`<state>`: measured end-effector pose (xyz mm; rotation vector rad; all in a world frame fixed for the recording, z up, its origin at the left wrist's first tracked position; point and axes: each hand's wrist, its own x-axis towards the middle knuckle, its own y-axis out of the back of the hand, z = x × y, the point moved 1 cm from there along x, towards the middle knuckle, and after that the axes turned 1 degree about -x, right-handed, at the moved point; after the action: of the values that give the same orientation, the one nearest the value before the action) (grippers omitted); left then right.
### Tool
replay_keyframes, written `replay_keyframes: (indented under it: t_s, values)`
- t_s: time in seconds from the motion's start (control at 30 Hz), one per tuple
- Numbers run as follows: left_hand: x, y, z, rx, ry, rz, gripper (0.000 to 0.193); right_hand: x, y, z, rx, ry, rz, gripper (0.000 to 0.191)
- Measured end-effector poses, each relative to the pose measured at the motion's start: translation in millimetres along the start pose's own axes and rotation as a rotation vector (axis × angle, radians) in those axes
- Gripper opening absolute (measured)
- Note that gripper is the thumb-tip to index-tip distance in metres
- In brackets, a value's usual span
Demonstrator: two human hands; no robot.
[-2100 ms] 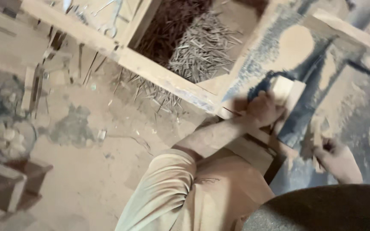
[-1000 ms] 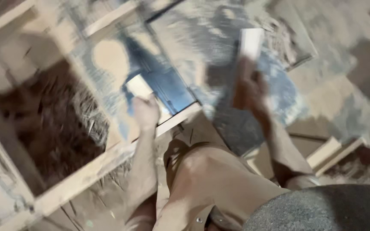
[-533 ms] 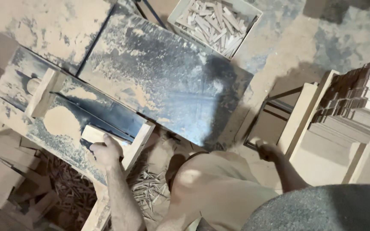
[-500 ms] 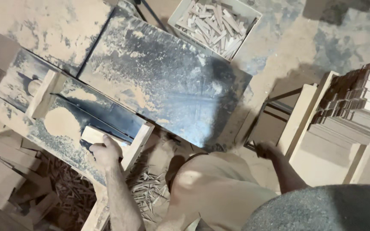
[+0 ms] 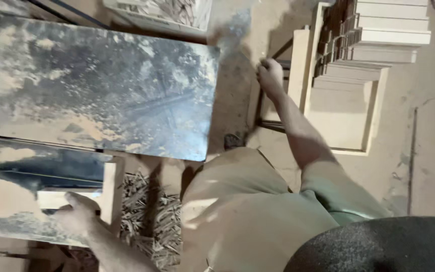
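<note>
My left hand (image 5: 79, 215) rests at the lower left on a small pale wooden block (image 5: 59, 199) that lies on the dusty blue saw table (image 5: 36, 166). My right hand (image 5: 270, 75) reaches out to the upper middle, fingers curled at the edge of a low wooden stand (image 5: 273, 108) beside a stack of pale wooden blocks (image 5: 373, 35). Whether it grips anything there is not visible. My knee in tan trousers (image 5: 242, 211) fills the lower middle.
A large dusty metal sheet (image 5: 106, 85) covers the upper left. A crate of small wood offcuts (image 5: 162, 12) stands at the top. Thin wood slivers (image 5: 149, 221) litter the floor under the table. A pale flat panel (image 5: 343, 116) leans at the right on the sawdust-covered floor.
The view has swung right. My right hand has reached up to the stand beside the stacked blocks. My left hand stays on the small block at the saw table.
</note>
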<state>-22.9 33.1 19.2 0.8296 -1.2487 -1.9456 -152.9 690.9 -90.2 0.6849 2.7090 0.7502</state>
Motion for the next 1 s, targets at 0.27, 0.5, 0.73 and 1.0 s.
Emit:
replay_keyframes:
  t_s: [0.27, 0.5, 0.73, 1.0]
  values:
    - [40, -32, -62, -0.214, -0.116, 0.026, 0.058, -41, 131, 128, 0.691, -0.738, 0.588, 0.033]
    - [41, -28, -66, -0.181, -0.035, -0.002, 0.058, 5, 159, 143, 0.842, -0.936, 0.607, 0.030]
    - [38, -27, -62, -0.217, -0.005, -0.024, 0.070, 16, 168, 141, 0.882, -0.991, 0.552, 0.027]
    - [32, -20, -50, -0.139, -0.016, -0.007, 0.067, 17, 173, 159, 0.946, -0.993, 0.501, 0.026]
